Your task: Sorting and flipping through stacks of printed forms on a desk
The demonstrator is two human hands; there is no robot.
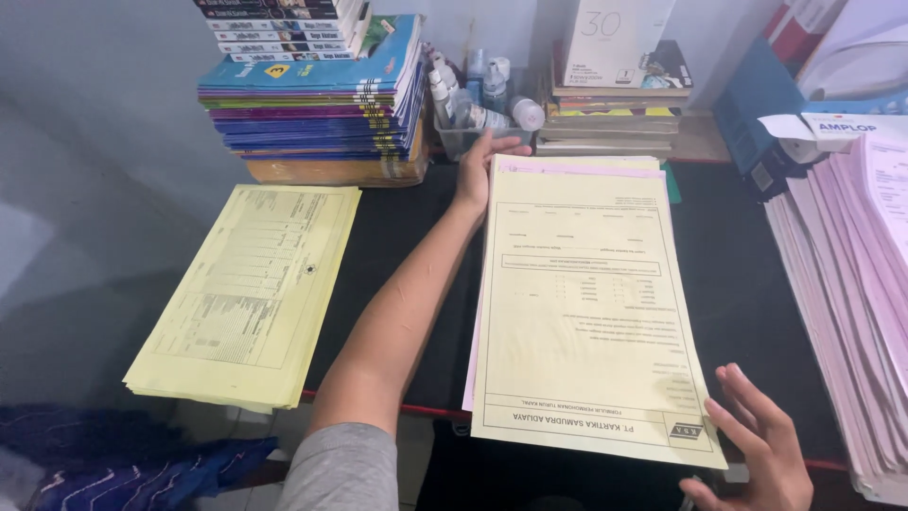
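The right hand (757, 445) sits nearest the camera, fingers spread and open, resting at the near right corner of the yellow form stack (586, 303) without pinching it. The left hand (478, 170) reaches along the stack's far left edge, palm flat against the corner, fingers loosely open and holding nothing. The stack lies between the two hands on the black table (397, 246), pink sheets peeking out beneath. Squaring it well seems to call for even pressure from both corners, so the sheets align rather than fan. Left of that far hand lies another yellow pile (246, 293); beyond it, stacked books (312, 95).
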